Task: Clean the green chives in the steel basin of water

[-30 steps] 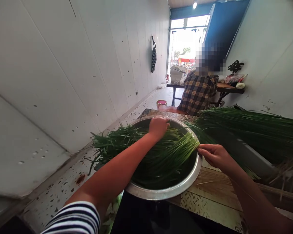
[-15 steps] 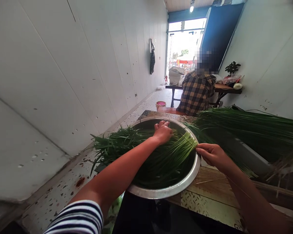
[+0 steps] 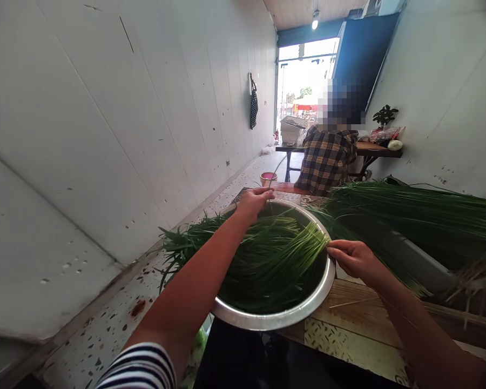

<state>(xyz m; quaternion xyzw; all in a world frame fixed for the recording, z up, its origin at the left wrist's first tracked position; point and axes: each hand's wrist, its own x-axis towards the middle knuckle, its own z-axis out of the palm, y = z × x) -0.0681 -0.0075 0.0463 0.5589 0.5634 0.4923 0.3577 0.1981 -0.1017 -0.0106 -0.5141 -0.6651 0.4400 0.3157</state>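
A large steel bowl (image 3: 308, 308) on a low table holds a heap of long green chives (image 3: 275, 259) whose tips spill over its left rim. My left hand (image 3: 253, 201) is raised above the bowl's far rim, fingers pinched on a single thin chive stalk (image 3: 276, 168) that curves upward. My right hand (image 3: 350, 256) rests at the bowl's right rim, fingers closed on the cut ends of the chive bunch.
A big pile of uncleaned chives (image 3: 413, 216) lies on the right. A person in a plaid shirt (image 3: 328, 159) sits ahead at a wooden table (image 3: 378, 151). A pink bucket (image 3: 268, 177) stands on the speckled floor. White wall close on the left.
My left hand has lifted off the chives in the bowl and moved up and left, drawing one stalk with it. My right hand has stayed at the rim.
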